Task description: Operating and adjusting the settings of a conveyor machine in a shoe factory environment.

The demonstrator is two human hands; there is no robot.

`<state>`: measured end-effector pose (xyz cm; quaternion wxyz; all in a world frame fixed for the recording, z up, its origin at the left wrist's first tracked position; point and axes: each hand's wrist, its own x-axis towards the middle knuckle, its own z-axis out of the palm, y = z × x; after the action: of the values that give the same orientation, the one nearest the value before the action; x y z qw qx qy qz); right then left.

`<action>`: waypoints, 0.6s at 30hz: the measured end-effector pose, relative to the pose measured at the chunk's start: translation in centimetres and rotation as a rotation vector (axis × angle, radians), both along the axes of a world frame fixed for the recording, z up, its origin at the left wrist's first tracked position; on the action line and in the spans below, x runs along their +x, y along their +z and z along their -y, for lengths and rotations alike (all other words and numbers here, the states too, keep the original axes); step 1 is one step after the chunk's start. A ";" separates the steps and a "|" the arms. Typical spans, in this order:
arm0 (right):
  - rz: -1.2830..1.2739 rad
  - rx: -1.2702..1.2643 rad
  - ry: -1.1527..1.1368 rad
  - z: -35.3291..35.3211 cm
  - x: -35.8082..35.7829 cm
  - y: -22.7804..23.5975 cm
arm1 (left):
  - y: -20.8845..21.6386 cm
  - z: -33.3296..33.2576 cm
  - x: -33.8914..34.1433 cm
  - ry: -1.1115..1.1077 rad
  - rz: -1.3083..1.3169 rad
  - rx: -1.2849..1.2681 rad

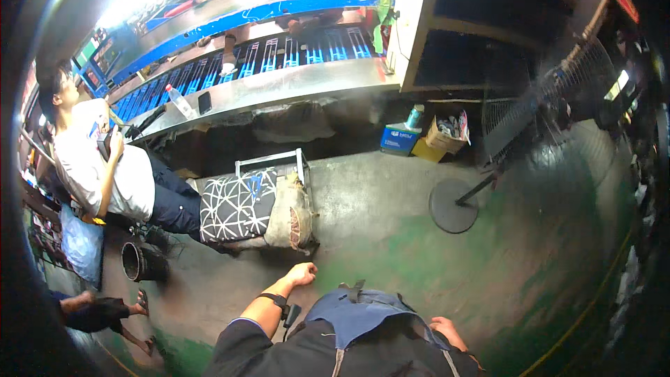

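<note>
My left hand hangs in front of my body over the floor, its fingers curled in and nothing seen in them. A dark strap circles that wrist. Closest to it is a low bench with a metal frame, covered by a black-and-white patterned cushion and a worn beige cloth. On my other side, my right hand is partly behind the blue-grey apron at my chest; most of its fingers are hidden. It touches nothing that I can make out.
Beyond the bench runs a metal worktable with blue racks, a bottle and a phone. A person in a white shirt stands left, near a black bucket. Boxes and a round-based fan stand right.
</note>
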<state>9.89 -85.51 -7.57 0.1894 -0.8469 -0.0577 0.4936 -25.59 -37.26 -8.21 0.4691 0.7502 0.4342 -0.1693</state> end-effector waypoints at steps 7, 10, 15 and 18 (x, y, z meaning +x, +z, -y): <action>-0.073 -0.043 0.002 -13.5 10.0 -1.6 | 0.5 -11.8 4.0 0.294 0.076 -0.111; -0.061 -0.054 0.133 -20.0 16.6 -3.0 | -0.1 -16.4 6.0 0.342 0.057 -0.121; 0.164 0.112 0.497 -39.3 28.5 0.3 | 0.4 -24.2 10.9 0.289 0.011 0.190; 0.174 0.373 0.471 -56.4 33.9 7.6 | 2.3 -31.5 12.5 0.270 0.101 0.472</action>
<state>43.79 -29.11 0.04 0.2165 -0.8000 -0.3578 0.4303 -13.06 -5.79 -5.91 0.3206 0.7816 0.5337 0.0381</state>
